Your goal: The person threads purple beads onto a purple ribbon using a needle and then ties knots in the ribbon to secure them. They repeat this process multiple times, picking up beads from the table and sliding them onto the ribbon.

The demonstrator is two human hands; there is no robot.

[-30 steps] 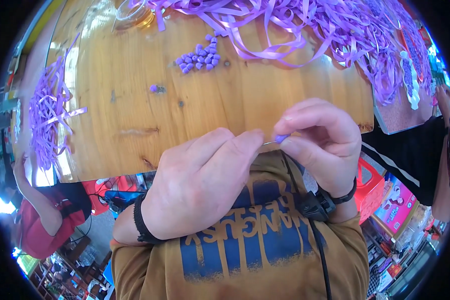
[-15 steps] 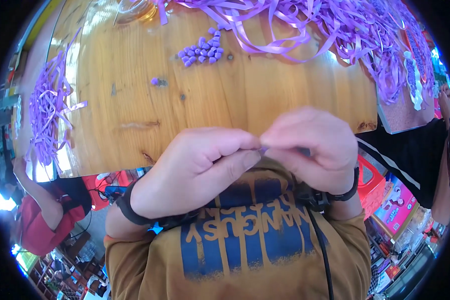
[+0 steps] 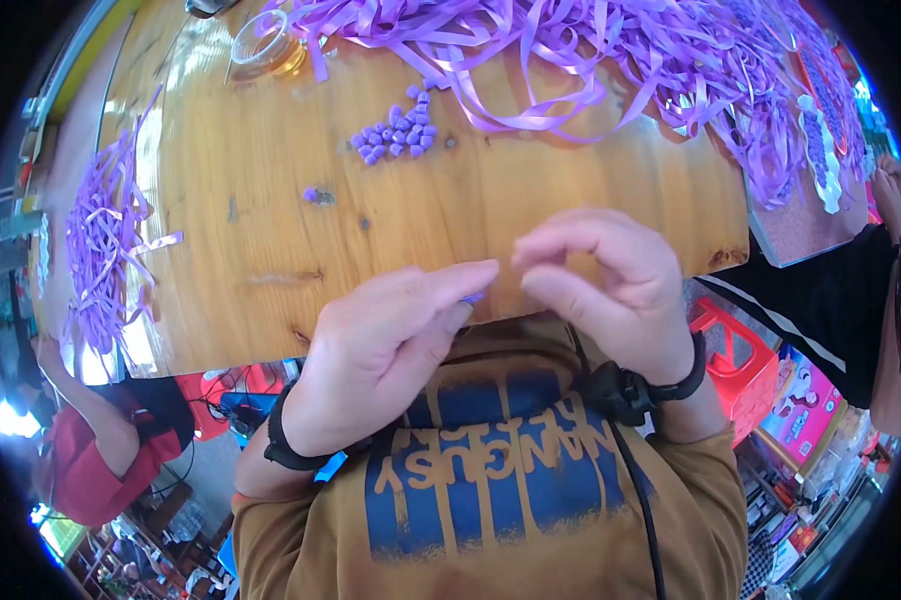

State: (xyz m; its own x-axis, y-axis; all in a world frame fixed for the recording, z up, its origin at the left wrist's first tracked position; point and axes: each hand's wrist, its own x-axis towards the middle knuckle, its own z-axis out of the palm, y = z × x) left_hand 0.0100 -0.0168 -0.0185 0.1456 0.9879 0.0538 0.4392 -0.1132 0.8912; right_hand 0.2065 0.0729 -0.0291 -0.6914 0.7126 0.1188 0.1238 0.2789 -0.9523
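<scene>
My left hand (image 3: 376,345) is over the table's near edge, its fingers straight and pressed together. A small purple piece (image 3: 474,297) shows between its thumb and fingers; most of it is covered, so its kind is unclear. To the right, my right hand (image 3: 616,290) is apart from it, with the thumb and fingers curved and a gap between them. Nothing can be seen in that hand. Farther out on the wooden table (image 3: 541,185) lies a cluster of small purple beads (image 3: 401,130). A single purple bead (image 3: 311,194) sits left of the cluster.
A large heap of purple ribbons (image 3: 611,55) covers the far right. A smaller ribbon bundle (image 3: 109,235) hangs over the left edge. A clear cup (image 3: 266,45) stands at the back. People sit at both sides, and a red stool (image 3: 736,355) is at the right.
My hands have come apart from where their fingertips met. The left one moved a little left with the purple piece, and the right one's fingers opened. The view has shifted slightly.
</scene>
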